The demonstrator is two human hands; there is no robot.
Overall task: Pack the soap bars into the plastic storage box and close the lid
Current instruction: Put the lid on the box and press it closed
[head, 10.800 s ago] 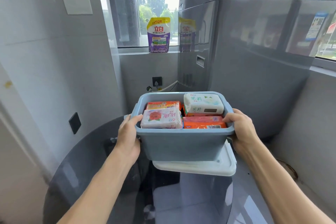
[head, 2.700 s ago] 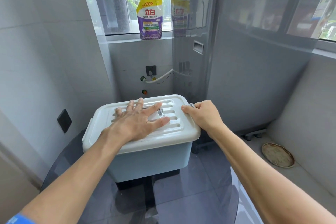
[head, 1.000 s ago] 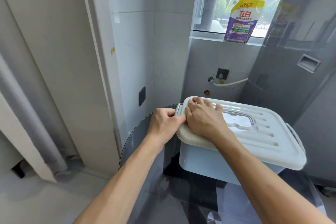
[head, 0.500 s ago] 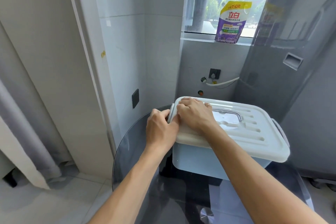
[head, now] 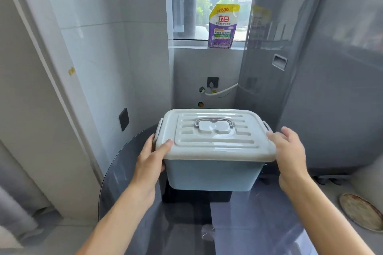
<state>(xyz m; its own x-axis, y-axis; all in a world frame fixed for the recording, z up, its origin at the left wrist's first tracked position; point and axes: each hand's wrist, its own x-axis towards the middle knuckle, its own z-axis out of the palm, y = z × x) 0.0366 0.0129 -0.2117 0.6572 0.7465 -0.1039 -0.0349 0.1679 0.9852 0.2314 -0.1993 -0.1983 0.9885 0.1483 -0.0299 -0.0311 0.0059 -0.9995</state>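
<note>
Lid seated, box held at both ends

Fingers (head: 288,132) of our right hand (head: 290,151) spread loosely against the right end of the lid (head: 213,147), barely curled; our left hand (head: 150,158) wraps the left corner, thumb on top. The plastic storage box (head: 211,174) stands on the dark glass worktop (head: 248,223), lid flat across the rim. Soap bars are hidden inside. We judge the closing step all but done; next we would check that both side latches (head: 265,125) are snapped down.

One storage box (head: 213,174), one lid (head: 215,141), two hands, one detergent pouch (head: 223,27).
</note>
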